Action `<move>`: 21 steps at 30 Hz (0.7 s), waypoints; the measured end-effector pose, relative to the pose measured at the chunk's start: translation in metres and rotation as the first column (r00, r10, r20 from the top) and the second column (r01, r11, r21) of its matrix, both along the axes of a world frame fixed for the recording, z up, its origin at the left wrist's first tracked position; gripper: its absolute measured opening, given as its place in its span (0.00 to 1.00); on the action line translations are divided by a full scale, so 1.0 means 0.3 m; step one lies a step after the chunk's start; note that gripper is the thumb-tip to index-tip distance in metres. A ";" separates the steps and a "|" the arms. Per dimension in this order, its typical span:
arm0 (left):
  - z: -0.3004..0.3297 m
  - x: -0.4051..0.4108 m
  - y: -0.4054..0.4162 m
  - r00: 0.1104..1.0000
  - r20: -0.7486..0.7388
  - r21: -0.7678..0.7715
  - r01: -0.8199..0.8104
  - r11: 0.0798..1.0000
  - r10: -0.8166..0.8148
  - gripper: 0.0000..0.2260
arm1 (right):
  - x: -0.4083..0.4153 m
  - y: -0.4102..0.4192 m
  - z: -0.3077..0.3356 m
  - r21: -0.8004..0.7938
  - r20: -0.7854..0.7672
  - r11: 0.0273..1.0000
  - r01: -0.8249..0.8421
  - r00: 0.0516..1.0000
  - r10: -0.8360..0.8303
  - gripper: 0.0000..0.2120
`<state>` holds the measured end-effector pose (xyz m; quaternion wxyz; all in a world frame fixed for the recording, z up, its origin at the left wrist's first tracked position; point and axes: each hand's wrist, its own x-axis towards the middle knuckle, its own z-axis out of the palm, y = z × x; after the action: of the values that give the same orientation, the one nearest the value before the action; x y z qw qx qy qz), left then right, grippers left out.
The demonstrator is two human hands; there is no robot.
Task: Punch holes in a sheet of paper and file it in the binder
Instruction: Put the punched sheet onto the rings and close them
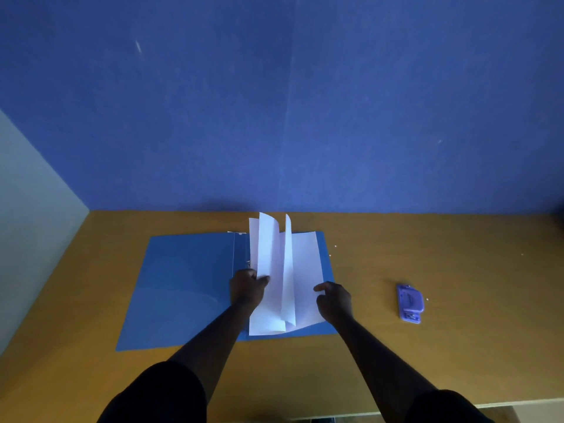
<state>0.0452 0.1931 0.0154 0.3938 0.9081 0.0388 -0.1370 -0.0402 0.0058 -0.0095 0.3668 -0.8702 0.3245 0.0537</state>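
Observation:
A blue binder [183, 288] lies open and flat on the wooden table [427, 346]. Several white paper sheets [274, 264] stand up curled from its spine area, with one sheet [305, 264] flat on the right cover. My left hand [247, 285] rests at the spine and pinches the left edge of the raised sheets with its thumb. My right hand [334, 299] hovers at the right edge of the flat sheet, fingers apart, holding nothing. A small purple hole punch [410, 303] sits on the table to the right of the binder.
A blue wall [274, 117] rises directly behind the table's far edge. A pale wall [30, 224] closes the left side. Tiny white paper dots [332, 251] lie scattered right of the binder. The table's front edge runs at the lower right.

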 end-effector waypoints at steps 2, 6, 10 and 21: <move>-0.013 0.002 0.014 0.999 0.000 0.006 -0.052 0.999 0.052 0.15 | 0.008 -0.014 0.007 0.011 -0.015 1.000 -0.020 1.000 0.020 0.19; -0.027 0.003 0.046 0.993 0.014 -0.034 -0.116 0.993 0.117 0.07 | 0.009 0.010 0.031 -0.015 0.165 0.998 -0.056 0.985 0.058 0.10; -0.026 -0.006 0.052 0.991 0.040 -0.123 -0.125 0.984 0.131 0.25 | 0.020 0.079 0.064 -0.086 0.275 0.965 -0.248 0.925 0.263 0.10; -0.019 -0.034 -0.021 0.989 0.121 -0.237 0.113 0.965 -0.086 0.18 | 0.034 0.127 0.064 -0.188 0.191 0.932 -0.310 0.919 0.344 0.09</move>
<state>0.0351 0.1867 0.0096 0.4963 0.8599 -0.0459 -0.1103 -0.0301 0.0440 0.0097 0.3181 -0.9384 0.1346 -0.0078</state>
